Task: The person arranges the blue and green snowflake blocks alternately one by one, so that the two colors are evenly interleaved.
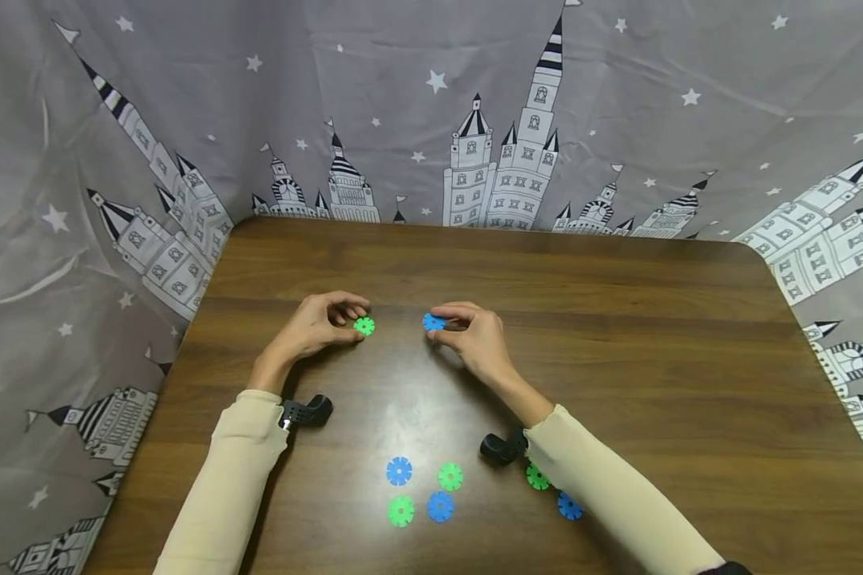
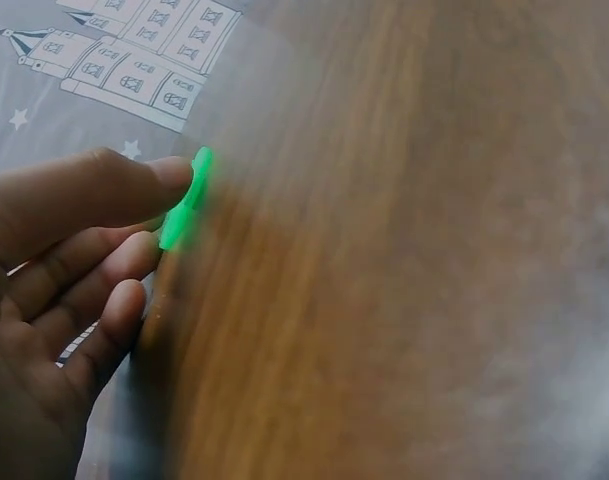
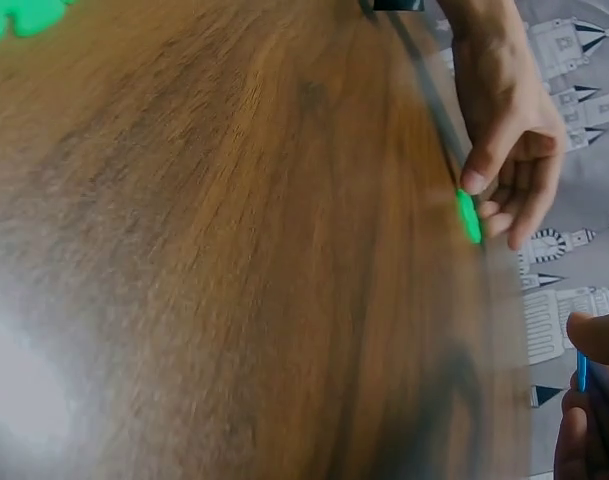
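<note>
My left hand [image 1: 319,326] pinches a green notched disc [image 1: 363,326] between thumb and fingers over the far middle of the table. In the left wrist view that green disc [image 2: 187,200] appears nearly edge-on at the thumb tip. Across a gap to the right, my right hand [image 1: 477,339] pinches a blue notched disc [image 1: 434,322] by its edge. Only a thin blue sliver of the disc [image 3: 582,370] shows in the right wrist view, beside the thumb. The two held discs are apart, facing each other.
Nearer on the wooden table [image 1: 654,359] lie two blue discs, one of them the upper-left blue disc [image 1: 399,471], and two green discs, including a green disc [image 1: 450,477]. By the right sleeve lie another green disc [image 1: 537,477] and blue disc [image 1: 570,506], partly covered. A grey curtain [image 1: 403,104] hangs behind.
</note>
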{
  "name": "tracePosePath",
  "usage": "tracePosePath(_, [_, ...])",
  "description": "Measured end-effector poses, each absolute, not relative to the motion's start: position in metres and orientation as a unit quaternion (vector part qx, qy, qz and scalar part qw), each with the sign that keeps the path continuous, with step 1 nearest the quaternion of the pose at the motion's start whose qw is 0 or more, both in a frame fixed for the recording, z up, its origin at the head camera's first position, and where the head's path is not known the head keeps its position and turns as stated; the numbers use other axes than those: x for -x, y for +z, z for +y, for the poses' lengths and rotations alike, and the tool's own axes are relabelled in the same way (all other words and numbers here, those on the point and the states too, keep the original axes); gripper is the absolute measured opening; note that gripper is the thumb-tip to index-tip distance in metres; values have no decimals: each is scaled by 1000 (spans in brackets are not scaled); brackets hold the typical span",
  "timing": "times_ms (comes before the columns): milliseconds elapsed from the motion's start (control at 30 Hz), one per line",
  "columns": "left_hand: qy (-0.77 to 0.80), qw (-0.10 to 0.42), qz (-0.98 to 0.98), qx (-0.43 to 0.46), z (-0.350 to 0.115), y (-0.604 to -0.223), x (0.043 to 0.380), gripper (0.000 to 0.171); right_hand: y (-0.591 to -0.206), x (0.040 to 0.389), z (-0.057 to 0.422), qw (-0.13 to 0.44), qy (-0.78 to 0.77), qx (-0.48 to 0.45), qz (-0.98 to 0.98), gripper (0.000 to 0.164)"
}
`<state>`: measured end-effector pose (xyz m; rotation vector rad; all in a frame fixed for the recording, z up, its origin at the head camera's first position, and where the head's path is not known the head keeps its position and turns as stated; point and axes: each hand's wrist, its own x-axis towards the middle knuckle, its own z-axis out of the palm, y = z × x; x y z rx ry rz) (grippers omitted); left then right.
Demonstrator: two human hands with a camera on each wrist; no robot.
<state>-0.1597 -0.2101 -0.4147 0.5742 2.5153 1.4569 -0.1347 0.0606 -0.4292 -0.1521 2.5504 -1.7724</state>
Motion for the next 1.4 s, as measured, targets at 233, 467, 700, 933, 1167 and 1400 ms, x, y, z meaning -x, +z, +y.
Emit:
tracePosePath(233, [479, 85, 852, -195, -209, -415, 160, 44, -440, 139, 49, 20, -558, 38, 829, 30])
tracePosePath(467, [480, 86, 852, -190, -209, -415, 159, 44, -445, 140, 42, 23, -551, 41, 833, 29])
tracePosePath(700, [478, 87, 853, -191, -209, -415, 161, 44, -452, 142, 35, 22, -535, 52, 843, 29])
tracePosePath(933, [480, 92, 851, -190, -210, -417, 162, 44, -456, 144, 26, 27, -525, 55, 849, 27])
tracePosePath(1167, [483, 96, 849, -190, -210, -417, 164, 44, -457, 148, 17, 22, -504, 64, 861, 27])
tracePosePath(1400, [480, 99, 850, -191, -211, -416, 163, 44, -457, 151, 5, 24, -496, 78, 864, 28])
